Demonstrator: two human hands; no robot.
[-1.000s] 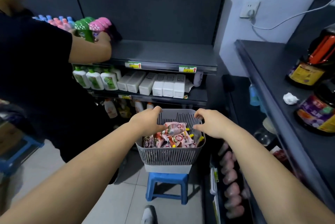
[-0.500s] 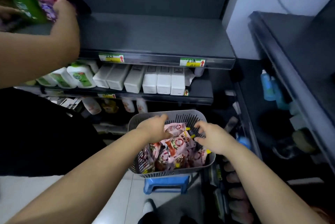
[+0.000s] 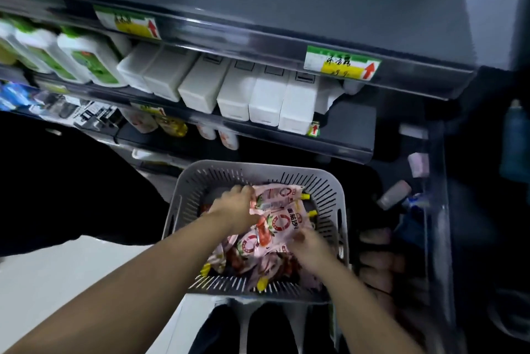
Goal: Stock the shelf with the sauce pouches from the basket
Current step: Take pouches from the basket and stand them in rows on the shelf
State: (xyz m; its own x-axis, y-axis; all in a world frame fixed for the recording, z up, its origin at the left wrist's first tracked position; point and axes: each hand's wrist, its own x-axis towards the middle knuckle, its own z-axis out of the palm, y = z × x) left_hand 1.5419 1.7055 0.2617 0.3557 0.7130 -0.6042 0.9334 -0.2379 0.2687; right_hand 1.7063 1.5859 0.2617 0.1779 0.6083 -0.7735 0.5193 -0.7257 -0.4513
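Observation:
A grey slotted basket sits low in front of me, filled with several pink sauce pouches that have yellow caps. Both my hands are inside it. My left hand grips the left end of the top pouch at the back of the pile. My right hand reaches into the pile at the right, its fingers curled on the edge of a pouch; the frame is blurred there. The dark shelf unit rises just behind the basket.
White boxes and green-labelled white bottles fill the middle shelf. Small bottles stand on the shelf below. A person in black is at the left. More dim shelves with products run along the right.
The view has moved closer and tilted down over the basket. Both hands went from the basket rim deeper into the pouches; the left hand now holds the top pouch.

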